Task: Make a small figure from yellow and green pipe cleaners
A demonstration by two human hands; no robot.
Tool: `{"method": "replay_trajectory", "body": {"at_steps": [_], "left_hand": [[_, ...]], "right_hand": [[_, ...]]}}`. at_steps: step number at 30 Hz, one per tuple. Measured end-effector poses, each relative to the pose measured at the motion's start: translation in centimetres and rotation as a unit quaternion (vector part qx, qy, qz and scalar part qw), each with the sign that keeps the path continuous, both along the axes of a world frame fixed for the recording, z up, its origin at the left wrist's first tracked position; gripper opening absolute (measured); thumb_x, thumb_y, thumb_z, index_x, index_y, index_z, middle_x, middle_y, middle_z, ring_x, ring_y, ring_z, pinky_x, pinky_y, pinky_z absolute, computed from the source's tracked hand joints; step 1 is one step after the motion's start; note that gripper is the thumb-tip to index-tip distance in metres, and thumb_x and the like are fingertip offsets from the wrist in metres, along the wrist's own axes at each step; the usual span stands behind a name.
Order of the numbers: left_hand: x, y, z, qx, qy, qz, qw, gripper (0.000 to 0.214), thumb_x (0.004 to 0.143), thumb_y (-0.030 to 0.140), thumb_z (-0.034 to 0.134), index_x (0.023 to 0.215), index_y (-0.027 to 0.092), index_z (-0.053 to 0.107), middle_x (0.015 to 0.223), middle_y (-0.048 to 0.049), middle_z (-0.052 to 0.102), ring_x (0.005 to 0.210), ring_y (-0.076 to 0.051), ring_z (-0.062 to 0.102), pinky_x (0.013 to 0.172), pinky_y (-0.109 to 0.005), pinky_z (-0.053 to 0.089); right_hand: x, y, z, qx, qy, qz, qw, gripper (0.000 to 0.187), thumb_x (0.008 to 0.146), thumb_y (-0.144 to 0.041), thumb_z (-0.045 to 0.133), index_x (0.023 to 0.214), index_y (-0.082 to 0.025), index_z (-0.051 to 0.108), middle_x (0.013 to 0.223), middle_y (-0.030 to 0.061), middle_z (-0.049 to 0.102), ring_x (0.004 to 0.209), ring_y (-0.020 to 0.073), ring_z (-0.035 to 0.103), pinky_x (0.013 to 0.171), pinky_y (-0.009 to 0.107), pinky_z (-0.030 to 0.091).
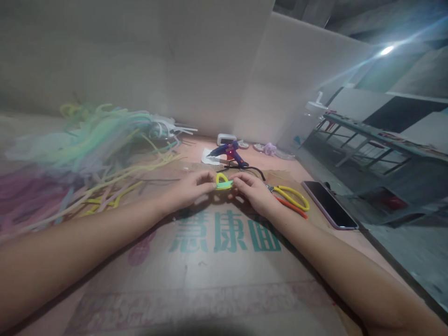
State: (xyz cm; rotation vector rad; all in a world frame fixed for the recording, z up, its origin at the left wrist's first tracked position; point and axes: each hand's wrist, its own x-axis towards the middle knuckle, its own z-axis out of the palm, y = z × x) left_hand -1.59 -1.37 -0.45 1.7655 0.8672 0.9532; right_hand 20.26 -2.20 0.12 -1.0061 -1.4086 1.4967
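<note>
Between my two hands, just above the printed sheet, is a small yellow and green pipe cleaner piece (224, 185). Its yellow part bends into a loop on top, and a short green length crosses it. My left hand (198, 189) pinches its left end between thumb and forefinger. The right end is pinched by my right hand (254, 190). Close to my right hand lie pliers (292, 198) with one yellow and one orange handle; their jaws are partly hidden behind that hand. A dark blue glue gun (229, 153) with a red light rests beyond my hands.
Loose pipe cleaners (108, 135) in several colours heap up at the left. A phone (329, 204) lies by the table's right edge. Under my arms is a sheet with green characters (229, 231). A small white device (226, 139) stands at the back near a white partition (210, 70).
</note>
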Motion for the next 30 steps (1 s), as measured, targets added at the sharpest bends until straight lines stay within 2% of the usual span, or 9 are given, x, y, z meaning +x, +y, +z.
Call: {"method": "replay_trajectory", "body": {"at_steps": [2, 5, 9, 15, 19, 22, 25, 27, 30], "left_hand": [[0.1, 0.0, -0.1, 0.003, 0.000, -0.007, 1.000, 0.019, 0.085, 0.038, 0.061, 0.087, 0.019, 0.060, 0.090, -0.0051, 0.069, 0.085, -0.020, 0.067, 0.080, -0.034, 0.056], [0.3, 0.0, -0.4, 0.054, 0.006, 0.012, 0.998, 0.019, 0.086, 0.035, 0.061, 0.094, 0.018, 0.063, 0.106, -0.0083, 0.069, 0.099, -0.022, 0.067, 0.090, -0.038, 0.054], [0.4, 0.3, -1.2, 0.051, 0.003, 0.024, 0.998, 0.027, 0.089, 0.034, 0.059, 0.111, 0.017, 0.060, 0.108, -0.0102, 0.070, 0.097, -0.022, 0.068, 0.089, -0.039, 0.056], [0.4, 0.0, -1.0, 0.068, -0.004, 0.013, 0.998, 0.048, 0.091, 0.030, 0.055, 0.136, 0.016, 0.054, 0.130, -0.0131, 0.066, 0.119, -0.025, 0.064, 0.104, -0.041, 0.050], [0.3, -0.9, -0.2, 0.101, 0.095, -0.006, 0.990, 0.045, 0.090, 0.032, 0.052, 0.133, 0.020, 0.063, 0.124, -0.0074, 0.072, 0.113, -0.025, 0.067, 0.103, -0.039, 0.050], [0.2, -1.3, 0.2, 0.103, 0.110, -0.029, 0.988, 0.051, 0.091, 0.033, 0.052, 0.140, 0.020, 0.057, 0.134, -0.0070, 0.066, 0.117, -0.024, 0.065, 0.105, -0.036, 0.049], [0.2, -1.3, 0.1, 0.110, 0.122, -0.035, 0.986, 0.059, 0.090, 0.043, 0.058, 0.145, 0.021, 0.050, 0.142, -0.0095, 0.060, 0.125, -0.028, 0.061, 0.107, -0.040, 0.047], [0.2, -1.2, -0.1, 0.142, 0.136, -0.013, 0.980, 0.068, 0.085, 0.050, 0.065, 0.145, 0.022, 0.050, 0.146, -0.0117, 0.056, 0.131, -0.031, 0.056, 0.111, -0.045, 0.043], [0.4, -1.0, -0.4, 0.192, 0.148, 0.043, 0.969, 0.072, 0.080, 0.051, 0.071, 0.142, 0.021, 0.051, 0.146, -0.0138, 0.055, 0.134, -0.033, 0.052, 0.115, -0.049, 0.038]], "right_hand": [[0.1, 0.0, 0.0, -0.042, 0.024, -0.007, 0.999, 0.033, 0.074, -0.046, 0.081, 0.091, -0.023, 0.066, 0.074, -0.0026, 0.067, 0.065, 0.0122, 0.065, 0.061, 0.025, 0.054], [0.0, 0.1, 0.0, -0.067, 0.043, -0.016, 0.997, 0.034, 0.069, -0.041, 0.085, 0.086, -0.022, 0.063, 0.068, -0.0033, 0.067, 0.061, 0.0114, 0.063, 0.061, 0.024, 0.054], [0.0, 0.4, 0.0, -0.069, 0.025, -0.015, 0.997, 0.039, 0.068, -0.045, 0.085, 0.087, -0.021, 0.060, 0.062, -0.0019, 0.068, 0.057, 0.0130, 0.064, 0.055, 0.023, 0.050], [0.0, 0.4, -0.2, -0.020, -0.009, -0.003, 1.000, 0.041, 0.073, -0.049, 0.080, 0.088, -0.022, 0.052, 0.060, -0.0006, 0.071, 0.055, 0.0154, 0.067, 0.051, 0.021, 0.045], [-0.2, 0.1, -0.2, -0.002, -0.031, 0.010, 0.999, 0.039, 0.075, -0.049, 0.077, 0.087, -0.023, 0.050, 0.059, -0.0020, 0.070, 0.049, 0.0141, 0.064, 0.047, 0.020, 0.042], [-0.5, -0.2, -0.1, 0.003, -0.027, -0.002, 1.000, 0.038, 0.075, -0.047, 0.078, 0.085, -0.023, 0.050, 0.060, -0.0028, 0.070, 0.049, 0.0132, 0.063, 0.046, 0.020, 0.041], [-0.6, -0.4, 0.0, -0.011, 0.003, -0.018, 1.000, 0.039, 0.073, -0.046, 0.079, 0.085, -0.024, 0.049, 0.061, -0.0036, 0.070, 0.051, 0.0136, 0.064, 0.048, 0.021, 0.045], [-0.7, -0.4, 0.1, -0.017, 0.021, -0.033, 0.999, 0.043, 0.070, -0.048, 0.081, 0.085, -0.024, 0.049, 0.059, -0.0040, 0.070, 0.047, 0.0129, 0.061, 0.044, 0.020, 0.041], [-0.9, -0.5, 0.2, -0.002, 0.026, -0.056, 0.998, 0.045, 0.067, -0.048, 0.082, 0.084, -0.023, 0.049, 0.059, -0.0035, 0.070, 0.045, 0.0116, 0.059, 0.043, 0.020, 0.040]]}}
